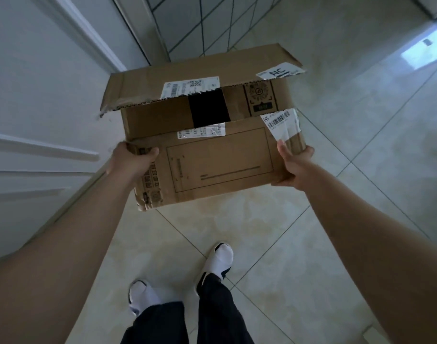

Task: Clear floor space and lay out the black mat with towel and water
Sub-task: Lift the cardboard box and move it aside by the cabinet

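Cardboard box (212, 150): brown, black printed outlines and icons, black patch at the flap gap; white labels (191, 86) with black barcodes. Below the box: floor tiles (274, 232), cream, dark grout lines; socks (221, 260), white; trousers (212, 311), black.

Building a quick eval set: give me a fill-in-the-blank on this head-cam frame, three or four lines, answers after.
1. The cardboard box is held by ____ hands, the left hand and the right hand.
2. The box's top flaps are ____, not sealed.
3. The box is held up above the ____ floor.
4. The torn label on the far flap reads ____.

Missing words: both; open; tiled; NC
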